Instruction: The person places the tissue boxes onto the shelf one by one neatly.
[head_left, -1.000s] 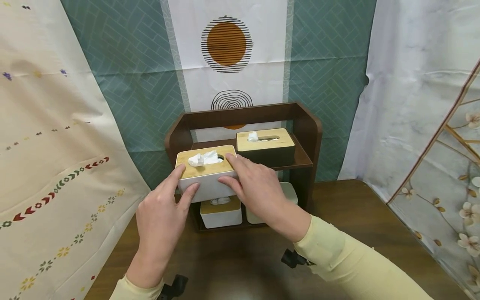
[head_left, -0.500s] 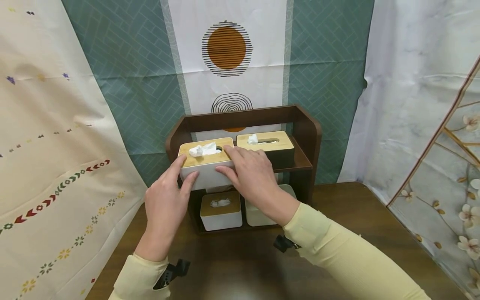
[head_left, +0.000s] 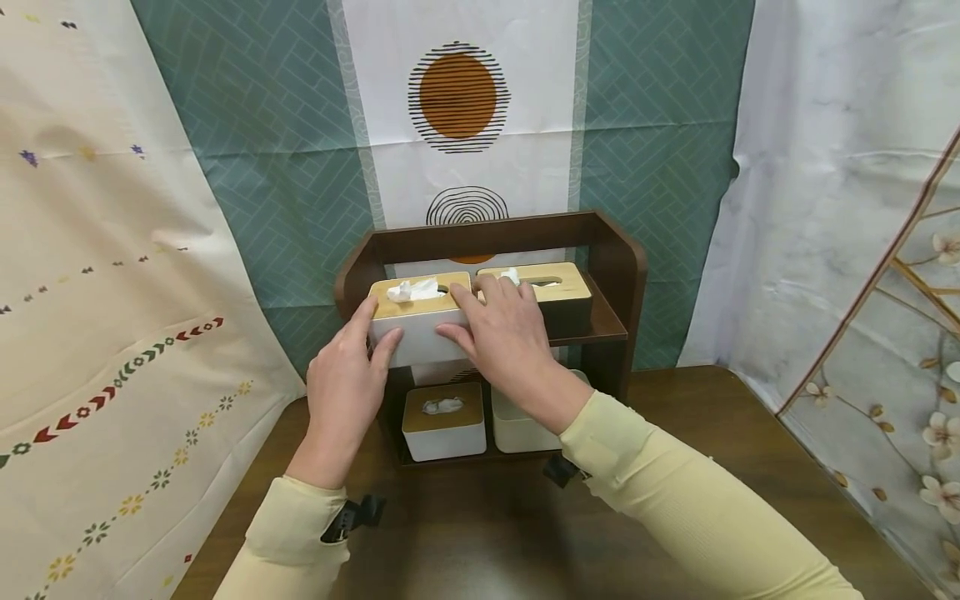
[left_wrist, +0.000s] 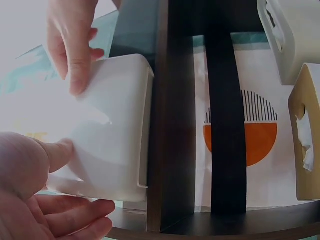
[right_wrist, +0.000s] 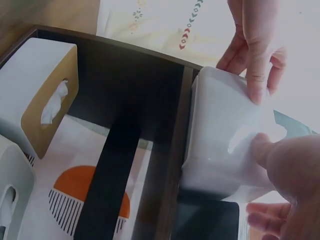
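A white tissue box with a wooden lid and a tissue poking out is at the left of the upper shelf. My left hand grips its left end, thumb on the front face. At the other end my right hand holds it, fingers over the lid and thumb on the front. In the left wrist view, the white box's base lies right along the shelf board. Just right of it stands a black tissue box with a wooden lid, partly hidden by my right hand.
On the lower shelf sit another white tissue box with a wooden lid and a pale grey-green one, partly covered by my right arm. The brown rack's side panels rise at both ends. It stands on a dark wooden table before hanging cloths.
Both hands have carried the white tissue box up, back and slightly right, closer to the black one. More of the lower white box now shows beneath it.
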